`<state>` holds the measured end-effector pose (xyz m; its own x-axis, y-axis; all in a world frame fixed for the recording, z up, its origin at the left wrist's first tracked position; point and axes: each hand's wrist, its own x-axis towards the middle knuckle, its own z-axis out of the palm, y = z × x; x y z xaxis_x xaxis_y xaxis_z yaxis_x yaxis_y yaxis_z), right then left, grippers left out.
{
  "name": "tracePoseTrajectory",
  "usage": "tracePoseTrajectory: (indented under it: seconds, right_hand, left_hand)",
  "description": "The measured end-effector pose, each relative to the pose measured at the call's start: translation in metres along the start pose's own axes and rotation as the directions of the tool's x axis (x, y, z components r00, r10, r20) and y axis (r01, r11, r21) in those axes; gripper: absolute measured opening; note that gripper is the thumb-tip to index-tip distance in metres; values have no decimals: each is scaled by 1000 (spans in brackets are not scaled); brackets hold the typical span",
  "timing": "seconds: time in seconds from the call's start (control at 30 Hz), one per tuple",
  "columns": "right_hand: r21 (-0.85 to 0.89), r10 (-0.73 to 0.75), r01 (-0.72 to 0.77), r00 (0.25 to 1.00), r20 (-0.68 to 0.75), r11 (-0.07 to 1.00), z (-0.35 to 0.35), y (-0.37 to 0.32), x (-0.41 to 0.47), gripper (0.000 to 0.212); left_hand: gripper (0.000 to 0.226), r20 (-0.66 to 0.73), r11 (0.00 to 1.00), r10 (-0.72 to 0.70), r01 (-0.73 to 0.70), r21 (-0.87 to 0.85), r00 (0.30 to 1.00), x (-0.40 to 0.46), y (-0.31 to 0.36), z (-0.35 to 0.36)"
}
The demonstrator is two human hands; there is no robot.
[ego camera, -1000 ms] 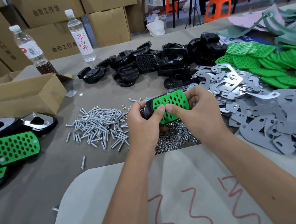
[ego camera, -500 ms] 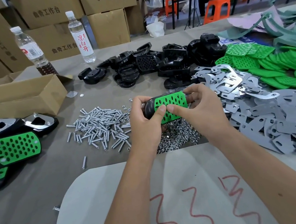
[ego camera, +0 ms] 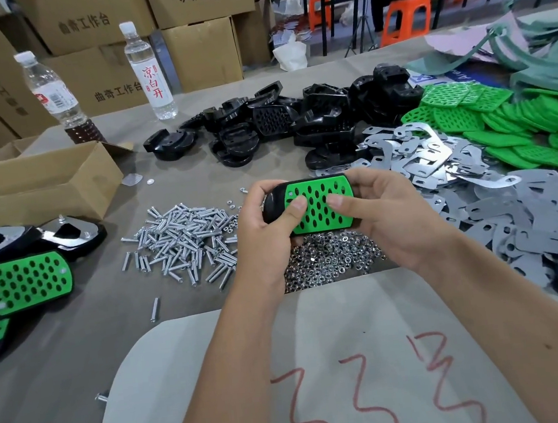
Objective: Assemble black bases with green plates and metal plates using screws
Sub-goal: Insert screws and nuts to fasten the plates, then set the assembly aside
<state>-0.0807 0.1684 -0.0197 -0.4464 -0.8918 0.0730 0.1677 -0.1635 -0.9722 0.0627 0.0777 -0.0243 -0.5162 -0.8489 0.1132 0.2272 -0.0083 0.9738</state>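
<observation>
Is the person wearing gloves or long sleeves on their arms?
No. Both the left hand and the right hand are bare, with no gloves, rings or watch showing. The forearms are bare too, as far as the picture shows; no sleeve comes into view. The fingernails look short and plain.

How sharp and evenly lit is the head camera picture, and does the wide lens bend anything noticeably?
Head view: soft, even light and faint shadows; the held green plate and both hands, left and right, are sharp; the bottles and cartons lean outward from wide-angle distortion; edges go soft; the screws show small glints.
</observation>
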Motion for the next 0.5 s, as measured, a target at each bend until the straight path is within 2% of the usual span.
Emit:
tracePoseTrajectory:
  seconds: [0.27,0.4,0.5]
  right_hand:
    - [57,-22,18,997,79,998,-8,2,2,36]
    - [29,-64,64,998,13,998,-2,3,3,40]
    - [-8,-63,63,997,-33,998,0,6,3,27]
  left_hand:
    - [16,89,987,-91,102,-125,992,-2,7,-7]
    - [16,-33,991,-65,61,-121,997,-2,5,2]
    - [15,-108,996,-35,26,-85,994,-1,1,5]
